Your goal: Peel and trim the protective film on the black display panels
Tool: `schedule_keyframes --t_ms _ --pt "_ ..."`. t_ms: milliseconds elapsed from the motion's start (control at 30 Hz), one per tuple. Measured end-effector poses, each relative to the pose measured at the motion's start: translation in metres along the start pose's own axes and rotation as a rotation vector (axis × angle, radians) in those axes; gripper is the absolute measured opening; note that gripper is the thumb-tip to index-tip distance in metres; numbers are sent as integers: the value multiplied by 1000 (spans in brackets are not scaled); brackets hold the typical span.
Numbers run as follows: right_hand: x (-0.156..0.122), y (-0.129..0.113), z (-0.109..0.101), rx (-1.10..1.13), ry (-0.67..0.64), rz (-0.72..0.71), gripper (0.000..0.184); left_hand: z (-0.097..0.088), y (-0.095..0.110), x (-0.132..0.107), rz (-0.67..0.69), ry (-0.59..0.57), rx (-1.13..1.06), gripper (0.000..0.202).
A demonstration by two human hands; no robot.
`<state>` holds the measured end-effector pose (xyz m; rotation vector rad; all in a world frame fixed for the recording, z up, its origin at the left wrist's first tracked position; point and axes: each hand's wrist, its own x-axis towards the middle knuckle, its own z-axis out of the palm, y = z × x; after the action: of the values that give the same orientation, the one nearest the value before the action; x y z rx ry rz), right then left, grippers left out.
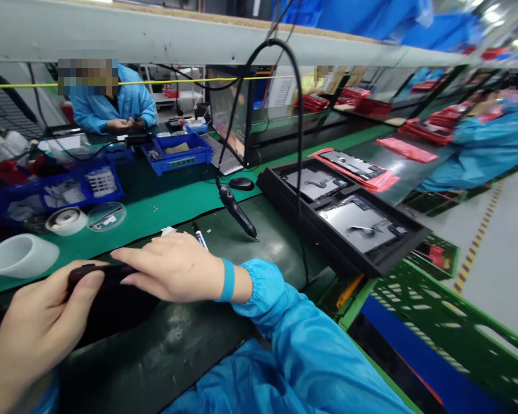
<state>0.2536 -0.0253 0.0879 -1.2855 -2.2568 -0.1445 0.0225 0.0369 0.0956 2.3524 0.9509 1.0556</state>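
At the lower left, my left hand [47,322] grips the edge of a black flat panel [116,313], its thumb on the upper side. The panel is glossy and tilted, and its far left part merges with the dark mat. Against the top edge of the same panel, my right hand [176,267] is pinched, with the index finger stretched toward the left thumb. The right fingertips are partly hidden. Just beyond the right hand lie a marker pen [200,234] and a scrap of white material [168,230]. A black electric screwdriver [237,214] on a cable is farther right.
A black tray [285,213] with metallic panels stands right, above a green crate [453,322]. Left are a white roll [21,256], a tape roll [66,221], a clear dish [106,217] and blue bins [176,164]. A co-worker [112,106] sits opposite.
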Motion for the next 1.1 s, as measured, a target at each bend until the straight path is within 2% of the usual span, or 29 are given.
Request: schedule_keyframes --t_ms 167,267,633,833,1100 --pt "-7 8 7 141 69 -6 35 4 10 6 167 -28 34 14" --pt "-8 9 8 194 96 5 31 6 11 6 149 -47 18 13" --pt "-10 5 11 147 188 -26 27 10 16 4 70 -92 -86 17" --pt "-9 4 11 136 175 -21 28 12 14 4 37 -91 -80 23" --pt "-9 4 10 133 162 -8 28 9 15 6 60 -98 -61 27"
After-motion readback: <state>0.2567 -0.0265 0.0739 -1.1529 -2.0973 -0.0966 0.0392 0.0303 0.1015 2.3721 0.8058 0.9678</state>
